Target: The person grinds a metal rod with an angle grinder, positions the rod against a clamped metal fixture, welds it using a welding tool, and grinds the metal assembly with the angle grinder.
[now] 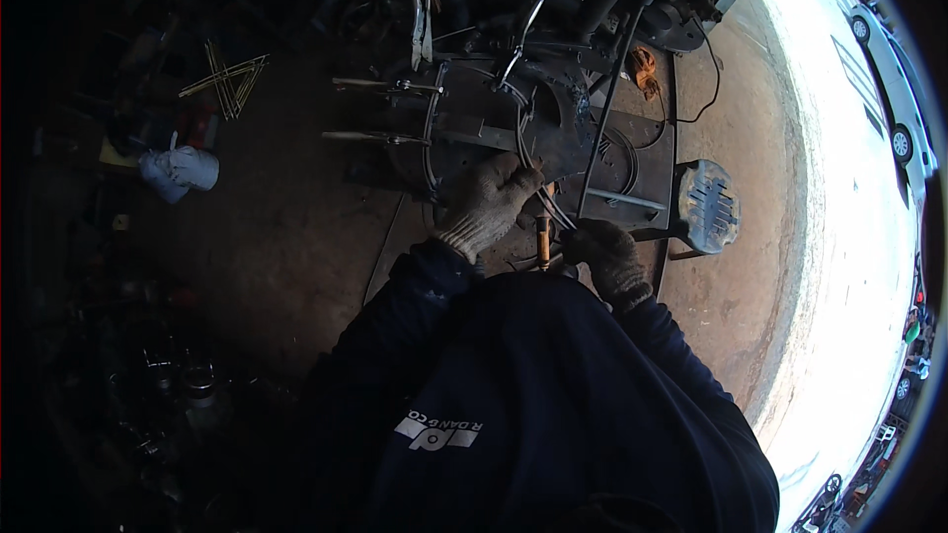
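Observation:
My left hand [486, 199], in a knitted work glove, has its fingers closed round a curved thin metal rod [523, 128]. This rod bends along a dark metal work plate [474, 128]. My right hand [607, 259], also gloved, is at the rod's near end, its fingers curled and partly in shadow; whether it grips the rod is unclear. Between the hands stands an orange-brown handle [543, 242]. Locking pliers [422, 25] and another pair of locking pliers [523, 35] clamp at the far side. More pliers [385, 86] reach in from the left, beside a second curved rod [432, 128].
A round-seated stool [709, 207] stands at the right. Coiled wire [622, 163] and a grey bar [627, 199] lie nearer in; an orange cloth [645, 72] is behind. Thin yellowish rods [227, 79] and a pale cloth [178, 170] are left. A car [894, 89] is outside.

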Action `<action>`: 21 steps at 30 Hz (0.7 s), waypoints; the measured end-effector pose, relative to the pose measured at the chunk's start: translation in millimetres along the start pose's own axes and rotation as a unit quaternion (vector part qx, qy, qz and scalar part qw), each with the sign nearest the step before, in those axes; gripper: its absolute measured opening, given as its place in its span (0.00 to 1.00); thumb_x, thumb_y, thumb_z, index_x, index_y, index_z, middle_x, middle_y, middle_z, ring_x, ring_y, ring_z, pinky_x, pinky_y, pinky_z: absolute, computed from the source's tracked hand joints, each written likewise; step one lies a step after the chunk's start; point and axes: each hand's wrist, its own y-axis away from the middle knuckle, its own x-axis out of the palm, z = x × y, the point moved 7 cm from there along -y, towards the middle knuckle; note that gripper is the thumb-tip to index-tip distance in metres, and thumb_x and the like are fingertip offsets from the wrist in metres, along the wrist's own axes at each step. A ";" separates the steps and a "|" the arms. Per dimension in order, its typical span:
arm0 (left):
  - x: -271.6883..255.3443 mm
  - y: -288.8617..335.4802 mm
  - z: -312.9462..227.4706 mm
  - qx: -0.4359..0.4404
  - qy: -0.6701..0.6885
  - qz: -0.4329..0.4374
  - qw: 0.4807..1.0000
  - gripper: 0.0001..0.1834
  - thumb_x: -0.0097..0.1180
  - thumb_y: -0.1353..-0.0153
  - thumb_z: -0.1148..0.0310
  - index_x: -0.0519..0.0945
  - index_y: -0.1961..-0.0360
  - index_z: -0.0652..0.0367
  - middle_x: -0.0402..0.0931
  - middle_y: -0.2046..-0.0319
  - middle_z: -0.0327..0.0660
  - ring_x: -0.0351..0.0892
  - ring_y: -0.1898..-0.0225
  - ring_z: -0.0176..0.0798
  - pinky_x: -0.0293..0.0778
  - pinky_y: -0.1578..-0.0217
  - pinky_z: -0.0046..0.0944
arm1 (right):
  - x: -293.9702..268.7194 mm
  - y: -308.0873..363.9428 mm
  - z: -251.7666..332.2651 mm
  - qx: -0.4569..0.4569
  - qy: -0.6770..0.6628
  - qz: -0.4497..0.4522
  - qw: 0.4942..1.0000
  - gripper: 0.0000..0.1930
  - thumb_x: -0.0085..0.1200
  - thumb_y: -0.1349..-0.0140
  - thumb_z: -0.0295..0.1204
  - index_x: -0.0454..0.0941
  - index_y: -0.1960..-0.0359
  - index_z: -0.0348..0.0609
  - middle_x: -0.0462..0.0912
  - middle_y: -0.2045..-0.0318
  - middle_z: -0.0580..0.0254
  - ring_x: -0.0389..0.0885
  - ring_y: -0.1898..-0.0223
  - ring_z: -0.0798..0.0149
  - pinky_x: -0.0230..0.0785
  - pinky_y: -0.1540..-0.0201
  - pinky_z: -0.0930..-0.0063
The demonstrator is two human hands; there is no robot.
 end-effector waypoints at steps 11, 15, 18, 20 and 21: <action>-99.3 64.2 22.9 0.008 0.154 -0.139 0.978 0.10 0.60 0.32 0.65 0.82 0.56 0.61 0.80 0.71 0.35 0.80 0.69 0.29 0.75 0.69 0.31 | -22.3 -17.9 9.7 -0.068 -0.071 -0.123 0.988 0.21 0.55 0.27 0.41 0.78 0.47 0.33 0.85 0.63 0.56 0.84 0.67 0.60 0.79 0.61 0.65; -193.4 105.9 76.4 -0.028 0.132 -0.329 0.935 0.14 0.61 0.33 0.63 0.82 0.53 0.61 0.78 0.71 0.35 0.78 0.69 0.29 0.74 0.68 0.32 | -13.4 -19.6 22.6 -0.042 -0.057 -0.135 0.988 0.17 0.61 0.31 0.41 0.82 0.56 0.37 0.86 0.66 0.56 0.84 0.69 0.62 0.77 0.65 0.66; -229.6 105.6 108.9 -0.087 0.086 -0.354 0.927 0.16 0.62 0.34 0.60 0.83 0.53 0.61 0.80 0.69 0.37 0.78 0.68 0.31 0.75 0.66 0.35 | -7.3 -21.5 22.2 -0.030 -0.019 -0.157 0.987 0.17 0.61 0.31 0.41 0.82 0.57 0.36 0.86 0.66 0.56 0.84 0.70 0.63 0.77 0.65 0.66; -242.6 81.6 119.4 -0.127 -0.076 -0.315 0.937 0.18 0.62 0.36 0.57 0.83 0.55 0.61 0.84 0.66 0.44 0.83 0.67 0.41 0.78 0.64 0.44 | -3.3 -23.9 23.7 -0.028 -0.010 -0.165 0.986 0.17 0.61 0.31 0.41 0.82 0.56 0.35 0.86 0.66 0.56 0.84 0.70 0.63 0.77 0.65 0.66; -245.5 70.5 127.8 -0.128 -0.073 -0.319 0.936 0.18 0.62 0.36 0.57 0.83 0.55 0.61 0.84 0.66 0.44 0.83 0.67 0.41 0.78 0.64 0.44 | -0.1 -27.3 21.2 -0.022 -0.010 -0.165 0.986 0.18 0.61 0.31 0.41 0.82 0.54 0.35 0.86 0.66 0.56 0.84 0.70 0.63 0.77 0.65 0.67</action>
